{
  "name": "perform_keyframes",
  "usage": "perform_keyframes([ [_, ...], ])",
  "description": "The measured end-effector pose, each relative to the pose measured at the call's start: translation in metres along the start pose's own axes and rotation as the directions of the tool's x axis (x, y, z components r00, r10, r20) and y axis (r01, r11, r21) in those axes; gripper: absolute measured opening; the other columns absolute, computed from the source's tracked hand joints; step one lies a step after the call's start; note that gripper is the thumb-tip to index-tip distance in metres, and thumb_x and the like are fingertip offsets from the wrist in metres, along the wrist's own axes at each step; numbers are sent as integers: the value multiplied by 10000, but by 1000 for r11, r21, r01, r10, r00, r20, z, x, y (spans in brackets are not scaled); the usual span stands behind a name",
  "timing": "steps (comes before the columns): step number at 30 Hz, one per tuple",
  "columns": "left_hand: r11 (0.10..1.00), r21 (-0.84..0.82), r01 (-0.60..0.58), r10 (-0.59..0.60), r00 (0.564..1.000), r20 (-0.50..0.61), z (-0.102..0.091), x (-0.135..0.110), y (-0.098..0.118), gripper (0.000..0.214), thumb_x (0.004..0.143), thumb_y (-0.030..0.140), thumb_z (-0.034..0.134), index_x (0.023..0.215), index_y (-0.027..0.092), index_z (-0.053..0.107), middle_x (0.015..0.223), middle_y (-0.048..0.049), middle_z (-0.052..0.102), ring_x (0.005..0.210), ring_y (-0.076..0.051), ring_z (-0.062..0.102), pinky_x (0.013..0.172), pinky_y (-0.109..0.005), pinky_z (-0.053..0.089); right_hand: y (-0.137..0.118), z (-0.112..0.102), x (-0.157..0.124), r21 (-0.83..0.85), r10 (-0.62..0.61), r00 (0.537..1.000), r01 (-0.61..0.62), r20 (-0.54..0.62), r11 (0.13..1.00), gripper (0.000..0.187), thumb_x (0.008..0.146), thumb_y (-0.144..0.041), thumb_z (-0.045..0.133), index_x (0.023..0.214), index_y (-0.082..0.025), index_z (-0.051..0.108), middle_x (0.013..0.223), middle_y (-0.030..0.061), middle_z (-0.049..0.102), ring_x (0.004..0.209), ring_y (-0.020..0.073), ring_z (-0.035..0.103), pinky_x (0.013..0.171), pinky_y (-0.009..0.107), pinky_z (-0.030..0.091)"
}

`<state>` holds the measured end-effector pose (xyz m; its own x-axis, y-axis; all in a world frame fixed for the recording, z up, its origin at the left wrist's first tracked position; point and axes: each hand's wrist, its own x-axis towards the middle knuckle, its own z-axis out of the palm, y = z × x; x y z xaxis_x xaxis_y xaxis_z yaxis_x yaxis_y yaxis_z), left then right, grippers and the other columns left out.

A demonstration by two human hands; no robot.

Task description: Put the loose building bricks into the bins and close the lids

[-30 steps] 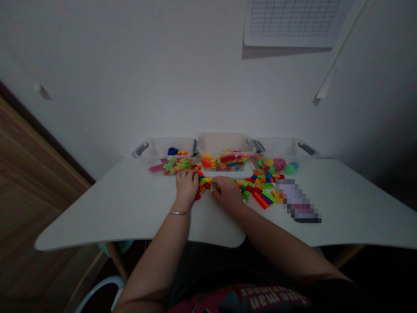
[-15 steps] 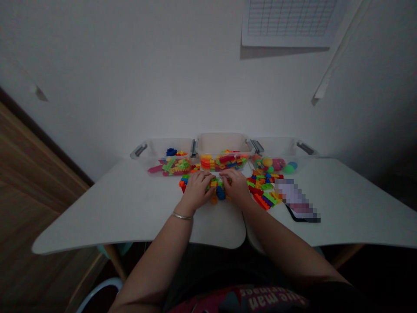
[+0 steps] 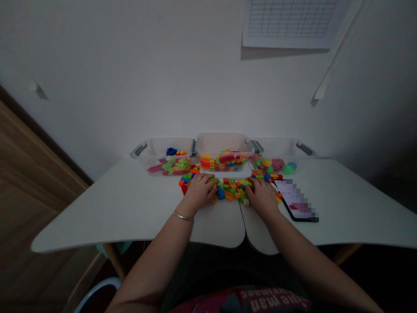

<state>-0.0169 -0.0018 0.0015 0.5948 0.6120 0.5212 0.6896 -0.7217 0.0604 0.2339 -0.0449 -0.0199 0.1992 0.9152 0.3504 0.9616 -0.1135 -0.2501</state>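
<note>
A heap of small coloured building bricks lies on the white table in front of me. My left hand, with a silver bangle at the wrist, rests on the left side of the heap, fingers stretched over the bricks. Over the right side lies my right hand, its fingers apart and touching bricks; it hides part of the pile. A blue brick sits close to my left fingertips. I see nothing gripped in either hand.
Three clear plastic boxes stand against the wall: left and middle with bricks, right with coloured balls. A phone lies to the right of my right hand. A seam splits the table.
My right hand has moved right, away from my left hand, onto the right-hand bricks. More bricks now show between the hands. My left hand has barely moved.
</note>
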Motion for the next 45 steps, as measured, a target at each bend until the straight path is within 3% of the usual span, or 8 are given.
perform_keyframes([
  [9,997,-47,-62,65,996,55,-8,3,9,415,860,255,559,1275,247,578,1238,-102,587,1149,-268,493,1008,-476,407,-35,15,10,201,-58,986,90,-158,975,430,817,-354,576,1196,-152,607,1318,189,510,1236,348,440,1014,493,360],
  [14,997,-48,-55,58,996,73,-8,3,9,414,850,247,568,1264,243,583,1236,-104,587,1148,-260,498,1010,-464,408,-48,19,16,260,-88,978,136,-188,956,431,823,-329,548,1212,-146,588,1324,187,502,1250,327,428,1040,505,340],
  [18,998,-32,-55,57,996,69,-6,2,7,375,867,255,554,1238,237,603,1239,-101,589,1148,-258,495,1016,-462,398,-32,7,21,261,-89,971,148,-222,954,454,855,-344,493,1252,-134,556,1343,186,496,1274,312,415,1061,499,327],
  [21,999,-30,-45,47,998,52,-4,2,5,333,886,266,534,1204,227,625,1227,-96,599,1128,-252,500,1004,-453,401,-7,-6,18,153,-116,964,155,-241,976,422,866,-354,483,1218,-147,588,1357,172,508,1297,319,400,1090,516,284],
  [27,1000,21,14,-14,1000,10,-2,2,4,278,914,278,497,1137,225,654,1190,-81,624,1076,-242,520,966,-445,408,31,-1,1,25,49,994,-47,-93,999,510,920,-416,393,1260,-78,566,1385,231,492,1333,353,393,1091,562,269],
  [31,998,45,49,-48,999,-13,0,1,2,291,933,311,469,1142,222,651,1185,-84,623,1071,-238,528,953,-431,415,32,12,-2,72,33,998,-29,-55,997,539,930,-435,370,1291,-74,543,1371,225,510,1315,338,426,1084,503,315],
  [39,996,65,62,-62,998,2,3,1,2,276,924,268,473,1126,216,653,1174,-81,627,1053,-240,540,927,-420,435,10,21,1,203,-93,982,126,-162,971,469,899,-386,444,1239,-87,564,1302,201,552,1246,303,473,1056,462,371],
  [45,997,61,46,-46,999,4,-1,3,4,290,930,285,470,1151,207,640,1204,-101,620,1085,-246,544,965,-447,433,25,15,8,208,-110,956,170,-272,963,412,908,-359,409,1191,-122,592,1295,170,561,1311,302,393,1116,510,289],
])
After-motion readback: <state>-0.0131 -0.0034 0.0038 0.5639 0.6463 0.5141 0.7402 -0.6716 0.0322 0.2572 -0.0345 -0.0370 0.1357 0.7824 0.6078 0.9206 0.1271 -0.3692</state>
